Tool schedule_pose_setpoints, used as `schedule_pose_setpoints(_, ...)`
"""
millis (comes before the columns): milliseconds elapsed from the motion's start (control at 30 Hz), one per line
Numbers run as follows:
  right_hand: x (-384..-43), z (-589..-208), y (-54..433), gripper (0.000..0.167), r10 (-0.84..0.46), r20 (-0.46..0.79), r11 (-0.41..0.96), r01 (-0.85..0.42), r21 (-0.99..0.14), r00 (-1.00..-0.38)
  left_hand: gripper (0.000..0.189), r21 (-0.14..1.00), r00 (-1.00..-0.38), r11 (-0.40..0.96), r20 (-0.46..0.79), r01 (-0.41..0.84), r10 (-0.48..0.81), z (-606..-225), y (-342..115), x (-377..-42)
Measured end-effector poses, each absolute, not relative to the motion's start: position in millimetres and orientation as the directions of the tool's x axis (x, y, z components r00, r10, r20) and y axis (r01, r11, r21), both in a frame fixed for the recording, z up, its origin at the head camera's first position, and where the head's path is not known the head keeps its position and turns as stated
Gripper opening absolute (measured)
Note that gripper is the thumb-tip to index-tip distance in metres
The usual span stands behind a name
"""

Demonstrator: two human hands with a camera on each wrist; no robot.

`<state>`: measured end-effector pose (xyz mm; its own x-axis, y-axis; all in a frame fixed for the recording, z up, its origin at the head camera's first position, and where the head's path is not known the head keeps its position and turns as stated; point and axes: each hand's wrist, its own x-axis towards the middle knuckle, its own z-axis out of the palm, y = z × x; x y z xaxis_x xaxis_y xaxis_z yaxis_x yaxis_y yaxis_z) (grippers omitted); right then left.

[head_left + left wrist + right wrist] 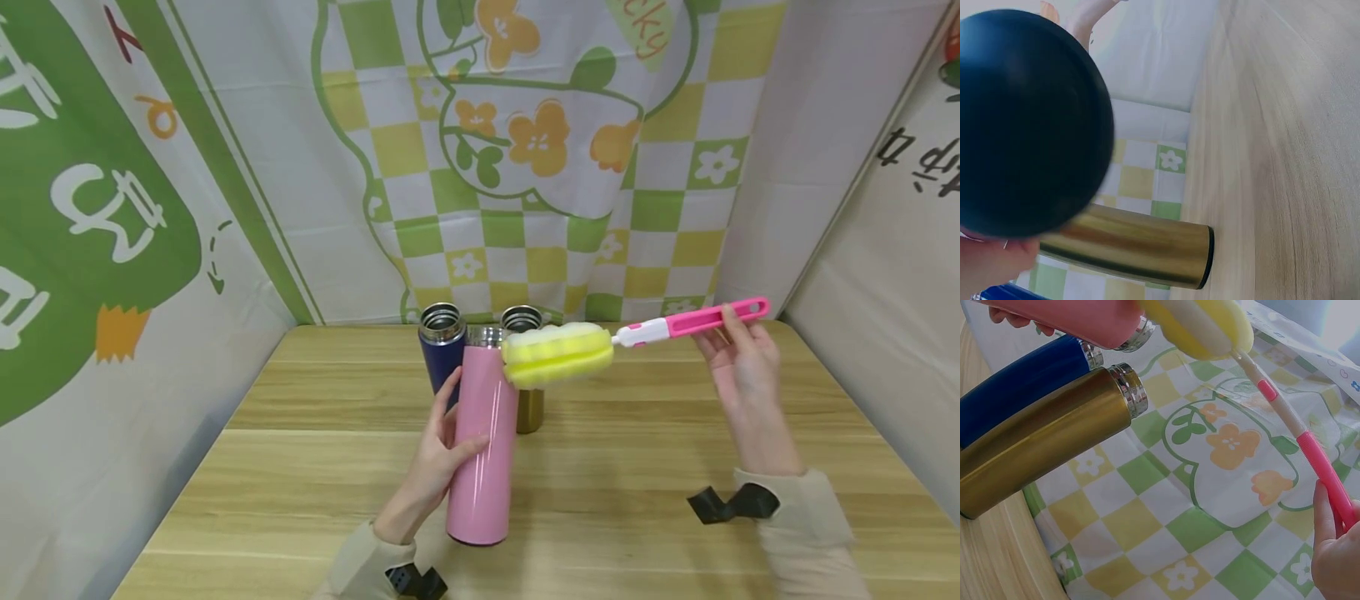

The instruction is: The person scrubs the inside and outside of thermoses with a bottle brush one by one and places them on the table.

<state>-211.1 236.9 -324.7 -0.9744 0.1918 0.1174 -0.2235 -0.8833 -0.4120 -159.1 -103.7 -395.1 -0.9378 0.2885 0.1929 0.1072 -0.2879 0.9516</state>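
My left hand (427, 471) grips a pink thermos flask (483, 467) around its body, nearly upright, with its steel-rimmed mouth at the top. The flask's dark round base (1029, 125) fills much of the left wrist view. My right hand (746, 375) holds a sponge bottle brush (645, 332) by its pink handle, out to the right. The yellow and white sponge head (1200, 328) is by the mouth of the pink flask, overlapping its upper edge in the head view.
Behind the pink flask, a blue flask (437, 354) and a gold flask (531, 414) stand uncapped on the wooden table (637, 517). A patterned cloth (525, 250) hangs along the back edge, with printed cloth walls on both sides.
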Motion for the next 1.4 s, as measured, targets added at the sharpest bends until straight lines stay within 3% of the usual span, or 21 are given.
schedule_pose_setpoints(333,-211.6,-325.5,234.8,0.011,0.168,0.085,-0.876,-0.188,-0.444,-0.982,0.075,0.949,-0.919,-0.279,0.236,0.147,0.317,-395.6,-106.9,-159.6)
schedule_pose_setpoints(567,-209.7,-337.8,229.8,0.004,0.113,0.114,-0.825,-0.158,-0.542,-0.987,0.074,0.940,-0.927,-0.296,0.255,0.170,0.274,-391.6,-106.2,-160.2)
schedule_pose_setpoints(1000,-200.8,-369.1,220.5,0.008,-0.059,0.120,-0.644,-0.054,-0.763,-0.991,0.073,0.899,-0.935,-0.389,0.296,0.203,0.196,-385.4,-107.9,-161.5)
schedule_pose_setpoints(1233,-200.8,-373.9,216.9,0.014,-0.127,0.157,-0.641,-0.040,-0.766,-0.979,0.073,0.888,-0.931,-0.404,0.314,0.220,0.185,-384.8,-108.6,-162.1)
schedule_pose_setpoints(1400,-203.4,-367.6,216.7,0.010,-0.077,0.135,-0.631,-0.057,-0.774,-0.988,0.073,0.899,-0.931,-0.384,0.304,0.210,0.202,-386.0,-110.4,-162.1)
